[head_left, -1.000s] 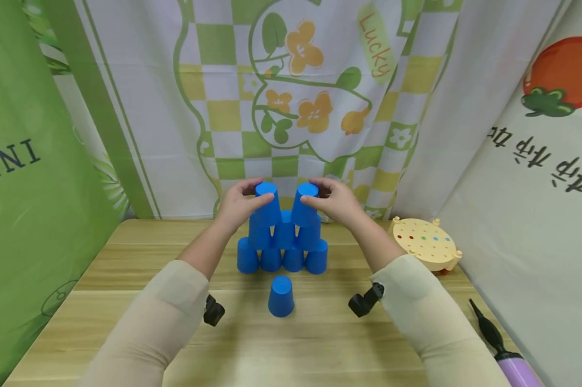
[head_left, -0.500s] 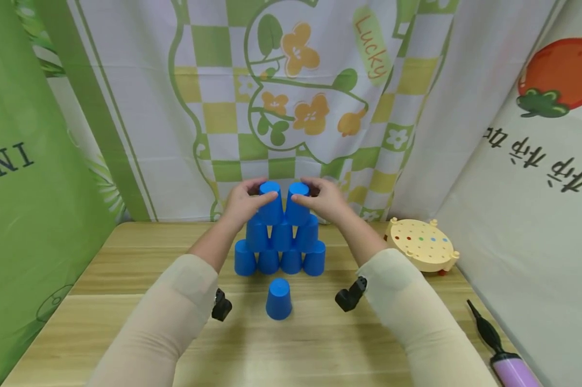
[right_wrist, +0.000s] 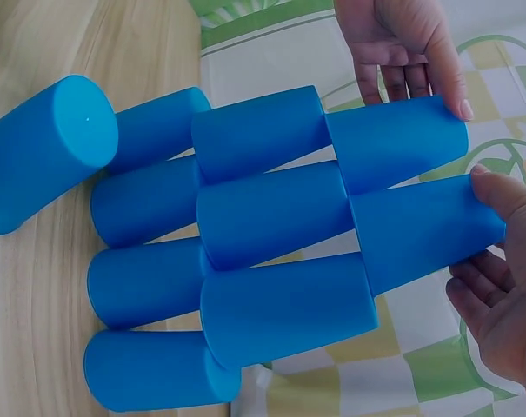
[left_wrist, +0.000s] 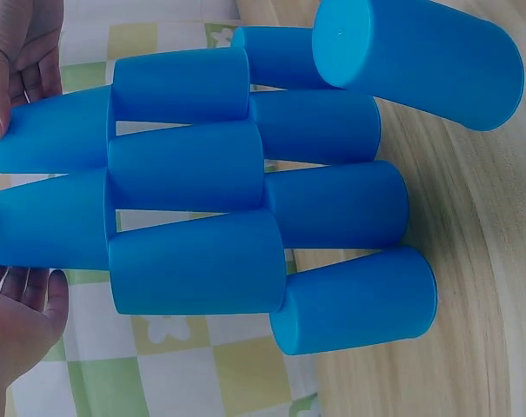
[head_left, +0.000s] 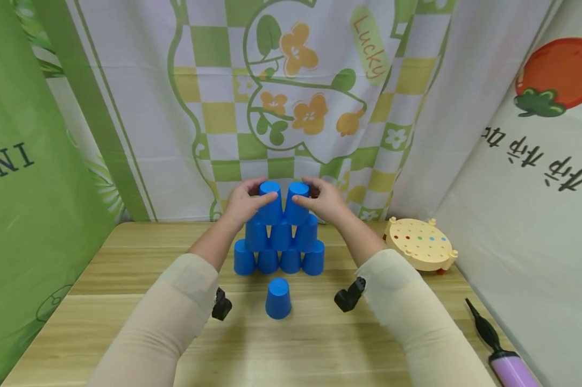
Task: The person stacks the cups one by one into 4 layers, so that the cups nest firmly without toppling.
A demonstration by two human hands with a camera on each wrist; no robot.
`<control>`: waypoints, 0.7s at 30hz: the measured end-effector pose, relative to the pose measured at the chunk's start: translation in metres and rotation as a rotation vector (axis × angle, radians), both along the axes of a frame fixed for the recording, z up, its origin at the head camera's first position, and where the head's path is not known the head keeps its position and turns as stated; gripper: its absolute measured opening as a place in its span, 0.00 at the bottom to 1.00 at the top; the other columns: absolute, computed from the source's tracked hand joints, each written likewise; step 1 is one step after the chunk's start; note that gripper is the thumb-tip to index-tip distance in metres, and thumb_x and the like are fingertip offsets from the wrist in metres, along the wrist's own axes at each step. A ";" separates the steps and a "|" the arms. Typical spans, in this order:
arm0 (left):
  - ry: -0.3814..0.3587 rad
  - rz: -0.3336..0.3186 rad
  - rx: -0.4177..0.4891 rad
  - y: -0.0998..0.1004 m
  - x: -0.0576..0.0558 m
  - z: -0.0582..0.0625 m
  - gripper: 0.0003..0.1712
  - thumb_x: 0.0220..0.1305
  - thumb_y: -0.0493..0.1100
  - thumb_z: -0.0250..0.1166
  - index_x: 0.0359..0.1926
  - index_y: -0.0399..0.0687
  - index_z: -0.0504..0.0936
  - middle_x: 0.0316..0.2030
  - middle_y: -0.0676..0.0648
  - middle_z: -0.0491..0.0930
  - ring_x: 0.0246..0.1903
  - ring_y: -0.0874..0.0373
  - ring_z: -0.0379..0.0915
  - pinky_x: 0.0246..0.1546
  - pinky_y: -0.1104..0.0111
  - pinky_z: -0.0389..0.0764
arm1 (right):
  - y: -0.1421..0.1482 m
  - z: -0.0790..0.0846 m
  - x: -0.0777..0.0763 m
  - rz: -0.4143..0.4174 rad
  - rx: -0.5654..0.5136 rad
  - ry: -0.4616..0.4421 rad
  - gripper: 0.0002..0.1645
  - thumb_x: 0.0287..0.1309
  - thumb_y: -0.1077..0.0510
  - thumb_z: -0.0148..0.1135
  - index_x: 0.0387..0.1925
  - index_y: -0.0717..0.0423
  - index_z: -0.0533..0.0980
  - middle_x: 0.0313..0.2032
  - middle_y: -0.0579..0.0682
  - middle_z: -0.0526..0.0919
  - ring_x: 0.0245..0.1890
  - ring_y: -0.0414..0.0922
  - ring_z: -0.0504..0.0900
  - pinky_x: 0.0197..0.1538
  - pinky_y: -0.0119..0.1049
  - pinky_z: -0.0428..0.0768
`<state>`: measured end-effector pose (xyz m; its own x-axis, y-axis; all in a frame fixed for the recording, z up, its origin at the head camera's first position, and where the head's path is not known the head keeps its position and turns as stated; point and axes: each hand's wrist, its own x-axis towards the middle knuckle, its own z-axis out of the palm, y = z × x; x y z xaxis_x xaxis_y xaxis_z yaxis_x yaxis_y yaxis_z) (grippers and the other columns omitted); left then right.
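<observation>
Blue cups stand upside down in a stacked pyramid, with a bottom row [head_left: 268, 260] of several cups and a middle row [head_left: 281, 236] of three. Two more sit side by side on top. My left hand [head_left: 242, 205] holds the top left cup [head_left: 270, 207] between thumb and fingers. The top right cup [head_left: 297, 207] is pinched the same way by my right hand [head_left: 327, 203]. Both wrist views show the top cups' rims meeting the middle row. In front of the pyramid, a single blue cup [head_left: 278, 299] stands upside down on the table.
The wooden table [head_left: 126, 322] ends at a patterned curtain [head_left: 218, 118] close behind the pyramid. At the back right lies a round yellow pegboard-like stand [head_left: 420, 244]. A purple and black hand pump [head_left: 499, 349] lies along the right edge.
Both hands have brought the two top cups closer together and down onto the middle row. In the last half second the hands and cups have barely moved.
</observation>
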<state>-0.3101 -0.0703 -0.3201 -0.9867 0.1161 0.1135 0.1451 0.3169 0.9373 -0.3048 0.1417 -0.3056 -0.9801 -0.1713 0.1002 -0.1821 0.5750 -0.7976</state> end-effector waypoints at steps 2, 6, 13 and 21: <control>-0.002 -0.001 -0.003 -0.001 0.000 -0.001 0.39 0.63 0.53 0.67 0.71 0.47 0.66 0.68 0.41 0.69 0.68 0.46 0.64 0.68 0.53 0.69 | 0.000 0.000 0.000 -0.001 -0.012 -0.001 0.41 0.62 0.46 0.65 0.72 0.51 0.62 0.66 0.56 0.72 0.65 0.54 0.72 0.64 0.49 0.75; -0.006 -0.012 0.010 -0.005 0.003 0.000 0.41 0.63 0.54 0.67 0.72 0.47 0.63 0.69 0.43 0.67 0.69 0.47 0.62 0.66 0.52 0.71 | 0.002 0.000 0.001 0.005 -0.048 0.018 0.42 0.61 0.46 0.65 0.73 0.50 0.61 0.68 0.56 0.68 0.68 0.56 0.68 0.68 0.51 0.71; 0.029 -0.027 0.009 -0.024 0.010 -0.004 0.41 0.64 0.51 0.67 0.73 0.46 0.62 0.71 0.42 0.65 0.70 0.44 0.60 0.67 0.51 0.70 | 0.012 0.000 0.014 0.042 -0.106 0.054 0.41 0.61 0.48 0.66 0.72 0.50 0.61 0.68 0.57 0.68 0.69 0.55 0.67 0.72 0.49 0.67; 0.059 -0.008 0.029 -0.048 0.018 -0.030 0.39 0.65 0.46 0.66 0.72 0.38 0.62 0.70 0.38 0.65 0.70 0.43 0.60 0.70 0.52 0.66 | 0.020 -0.014 0.040 0.096 -0.132 0.076 0.40 0.61 0.51 0.66 0.71 0.53 0.62 0.67 0.60 0.69 0.69 0.57 0.68 0.71 0.51 0.67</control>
